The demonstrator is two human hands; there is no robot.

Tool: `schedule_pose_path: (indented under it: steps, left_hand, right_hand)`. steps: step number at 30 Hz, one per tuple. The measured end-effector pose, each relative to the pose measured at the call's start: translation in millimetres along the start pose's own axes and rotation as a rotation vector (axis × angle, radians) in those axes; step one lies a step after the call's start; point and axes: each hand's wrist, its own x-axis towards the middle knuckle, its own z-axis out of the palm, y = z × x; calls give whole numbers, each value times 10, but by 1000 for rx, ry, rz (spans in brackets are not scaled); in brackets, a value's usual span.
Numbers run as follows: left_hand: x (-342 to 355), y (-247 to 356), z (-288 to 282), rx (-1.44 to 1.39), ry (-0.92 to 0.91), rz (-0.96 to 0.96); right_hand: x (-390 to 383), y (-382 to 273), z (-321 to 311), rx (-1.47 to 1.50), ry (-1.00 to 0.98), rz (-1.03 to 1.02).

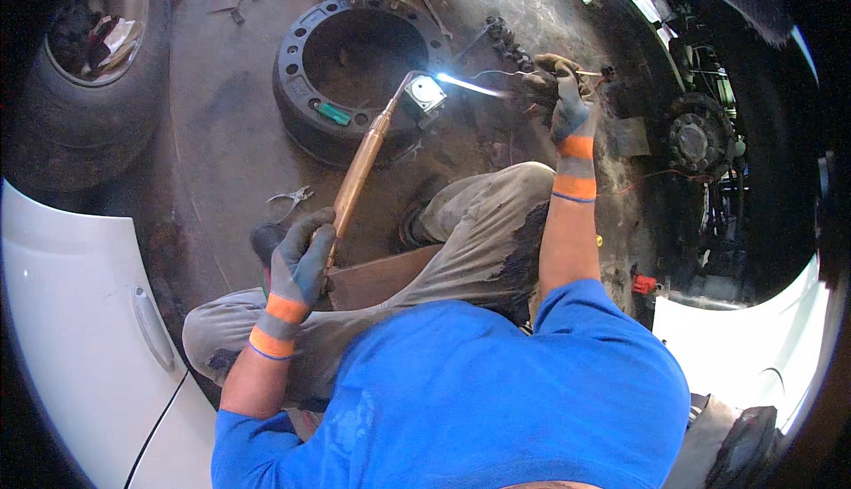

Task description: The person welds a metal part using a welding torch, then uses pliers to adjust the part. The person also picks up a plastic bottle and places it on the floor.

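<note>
My gloved left hand (303,254) is wrapped round the lower end of a long copper-coloured torch (358,170). From beside its bent tip a bright white-blue streak, which looks like a flame, points right. Just below that glow sits a small silver box-like part (425,93), at the rim of a dark round brake drum (294,77). Farther right, my gloved right hand (572,99) is closed in a pinch on a thin wire (501,73), whose free end trails left towards the glow. A slim light stick (592,73) also sticks out by its fingers.
A green cylindrical piece (332,114) lies on the drum's rim. Pliers (291,196) rest on the floor nearby. A large tyre (84,134) lies at far left, above a white vehicle panel (75,294). An exposed wheel hub (690,139) is at right, with a red clamp (644,284) below.
</note>
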Motion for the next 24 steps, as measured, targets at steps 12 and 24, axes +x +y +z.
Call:
schedule_pose_path:
  steps: [12,24]
  left_hand:
    - [-66,-10,17,16,5,-123]
    - [-33,-12,19,-13,-30,-87]
  right_hand:
    - [-18,53,219,17,-41,21]
    - [-10,110,308,-102,-150,-1]
